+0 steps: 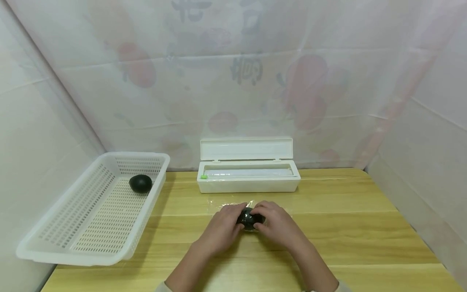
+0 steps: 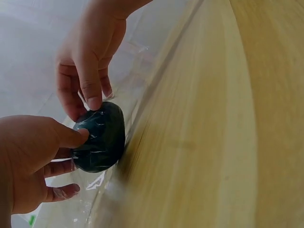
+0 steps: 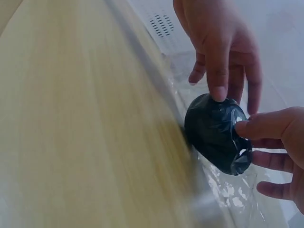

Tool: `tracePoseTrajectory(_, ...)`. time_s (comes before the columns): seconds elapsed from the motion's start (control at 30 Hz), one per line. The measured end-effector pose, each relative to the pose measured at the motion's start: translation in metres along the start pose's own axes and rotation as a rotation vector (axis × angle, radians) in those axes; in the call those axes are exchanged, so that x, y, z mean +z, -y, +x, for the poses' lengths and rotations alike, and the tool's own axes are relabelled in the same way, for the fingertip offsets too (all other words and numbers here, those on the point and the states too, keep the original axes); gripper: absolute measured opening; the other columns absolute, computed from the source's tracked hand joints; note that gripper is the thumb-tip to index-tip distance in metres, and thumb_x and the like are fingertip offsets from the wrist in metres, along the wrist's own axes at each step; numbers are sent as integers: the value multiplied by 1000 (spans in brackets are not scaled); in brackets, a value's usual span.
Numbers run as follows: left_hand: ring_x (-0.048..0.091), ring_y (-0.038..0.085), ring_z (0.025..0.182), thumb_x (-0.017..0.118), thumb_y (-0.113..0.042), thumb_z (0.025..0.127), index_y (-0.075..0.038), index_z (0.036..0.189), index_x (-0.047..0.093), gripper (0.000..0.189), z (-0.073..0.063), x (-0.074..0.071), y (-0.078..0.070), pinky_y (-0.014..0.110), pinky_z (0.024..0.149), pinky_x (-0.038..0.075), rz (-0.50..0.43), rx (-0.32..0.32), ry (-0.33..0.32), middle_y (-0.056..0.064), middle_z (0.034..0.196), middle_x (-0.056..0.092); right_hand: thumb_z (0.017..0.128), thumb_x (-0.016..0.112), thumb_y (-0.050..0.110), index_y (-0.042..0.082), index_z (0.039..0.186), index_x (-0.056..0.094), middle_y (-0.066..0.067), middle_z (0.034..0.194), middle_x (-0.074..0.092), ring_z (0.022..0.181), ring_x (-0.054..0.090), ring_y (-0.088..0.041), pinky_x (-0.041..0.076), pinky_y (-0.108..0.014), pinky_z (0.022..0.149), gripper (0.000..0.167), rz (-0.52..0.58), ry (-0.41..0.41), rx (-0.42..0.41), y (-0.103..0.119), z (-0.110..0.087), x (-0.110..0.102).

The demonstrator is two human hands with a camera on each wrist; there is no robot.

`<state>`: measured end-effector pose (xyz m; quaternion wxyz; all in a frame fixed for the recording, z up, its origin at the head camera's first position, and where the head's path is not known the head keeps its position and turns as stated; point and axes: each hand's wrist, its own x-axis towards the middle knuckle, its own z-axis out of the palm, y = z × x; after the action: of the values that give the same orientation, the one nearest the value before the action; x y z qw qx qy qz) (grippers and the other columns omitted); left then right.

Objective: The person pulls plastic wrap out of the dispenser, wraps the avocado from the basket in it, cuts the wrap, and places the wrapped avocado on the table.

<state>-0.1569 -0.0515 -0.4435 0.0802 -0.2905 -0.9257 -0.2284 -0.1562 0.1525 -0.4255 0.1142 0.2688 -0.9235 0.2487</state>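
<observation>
A dark, rounded avocado (image 1: 249, 220) sits on the wooden table, with clear plastic wrap (image 3: 233, 192) drawn over its skin and spreading out beside it. From the left, my left hand (image 1: 223, 227) holds it between thumb and fingers. My right hand (image 1: 279, 225) pinches the opposite side, thumb and fingers bent against the wrapped surface. Glossy creases of film show on the avocado (image 2: 99, 137) in the left wrist view, where the left hand (image 2: 28, 159) is at lower left and the right hand (image 2: 90, 57) comes from above. The avocado's underside is hidden.
Behind the hands stands a white wrap dispenser box (image 1: 248, 186), lid raised, with a film roll (image 1: 248, 173) inside and a green slider (image 1: 204, 177) on its edge. At left, a white plastic basket (image 1: 146, 221) contains another dark avocado (image 1: 140, 184). Printed curtains (image 1: 328, 101) enclose the table (image 1: 350, 239).
</observation>
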Motion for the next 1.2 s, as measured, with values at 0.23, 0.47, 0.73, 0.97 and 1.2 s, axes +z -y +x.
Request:
tracePoseTrajectory(0.23,53,21,125,77,-29,86,-18,138,47,62,0,5,1,46,96,48,-54,-24,-5,-2,133,61,76,83,7,15,98,71,3,109,71,105,64,-17,54,-38,92,26,12,-65,28,-4,0,5)
tracePoseTrajectory(0.47,54,20,122,73,-22,89,-19,134,49,52,1,6,1,43,89,48,11,-31,-31,-3,130,62,79,81,9,17,94,72,2,109,72,105,66,-18,54,-39,91,19,19,-82,30,-8,0,8)
tracePoseTrajectory(0.73,53,20,123,70,-24,91,-18,137,48,51,4,7,0,40,87,47,3,-45,-11,-3,134,60,85,76,13,16,97,75,3,107,70,103,66,-18,55,-41,90,12,98,-130,40,-20,-3,-1)
tracePoseTrajectory(0.97,51,21,125,68,-22,92,-20,138,47,51,5,8,1,42,90,46,4,-37,6,-5,136,57,75,83,9,16,106,73,6,104,61,99,57,-13,54,-36,85,33,96,-62,2,-14,-2,-5)
tracePoseTrajectory(1.2,48,23,127,64,-24,96,-14,141,45,50,3,8,2,46,98,44,15,-26,27,1,137,55,69,76,-2,16,110,70,8,110,61,106,59,-14,52,-39,93,45,87,-3,30,-14,-1,1)
